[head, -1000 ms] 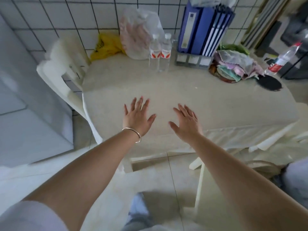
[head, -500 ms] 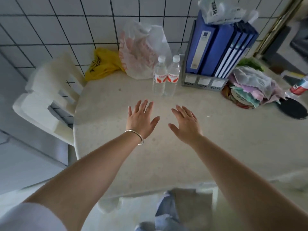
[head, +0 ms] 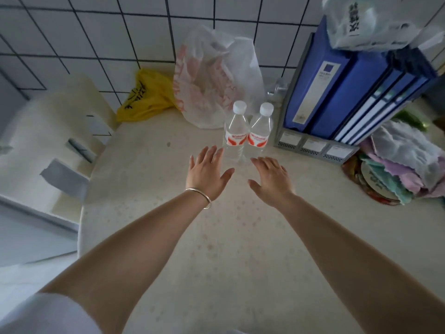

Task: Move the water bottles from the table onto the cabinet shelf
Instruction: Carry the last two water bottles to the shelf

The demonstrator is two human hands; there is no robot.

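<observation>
On table (head: 168,237): two capped water bottles (head: 245,131) upright, touching | left hand (head: 207,174), right hand (head: 272,180) spread, empty

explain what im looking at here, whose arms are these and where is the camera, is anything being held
The camera sits on a person's head, looking forward and down, so the two bare arms are that person's own. The left hand, with a thin silver bangle on its wrist, and the right hand reach out open; neither holds anything. Just beyond them two clear plastic water bottles with white caps stand upright side by side on the pale round table. Behind are a white plastic bag, a yellow bag and blue binders.
</observation>
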